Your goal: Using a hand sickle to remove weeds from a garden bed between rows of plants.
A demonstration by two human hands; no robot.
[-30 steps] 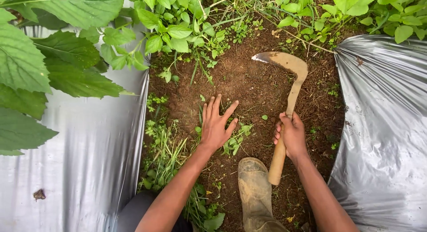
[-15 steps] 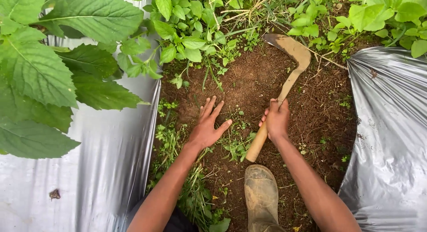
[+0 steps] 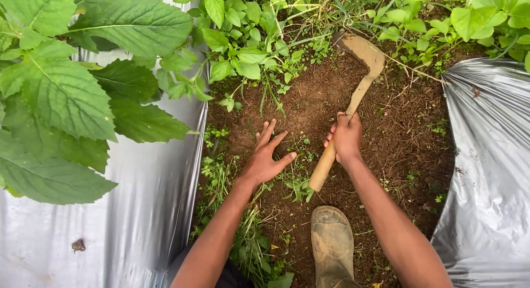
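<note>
Above the boot (image 3: pixel 332 245), right hand (image 3: pixel 345 138) grips the sickle (image 3: pixel 353 95) handle (blade up by the weeds (image 3: pixel 243 40)), left hand (image 3: pixel 266 158) spread flat on soil (image 3: pixel 309 100).

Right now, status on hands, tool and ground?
Right hand shut on sickle, blade in the soil. Left hand open, flat on the dirt. Weeds between hands; boot below.

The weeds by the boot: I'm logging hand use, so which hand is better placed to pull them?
Probably the left hand: it is empty, fingers spread on the soil right beside the weeds. The right hand is closed around the sickle handle.
</note>
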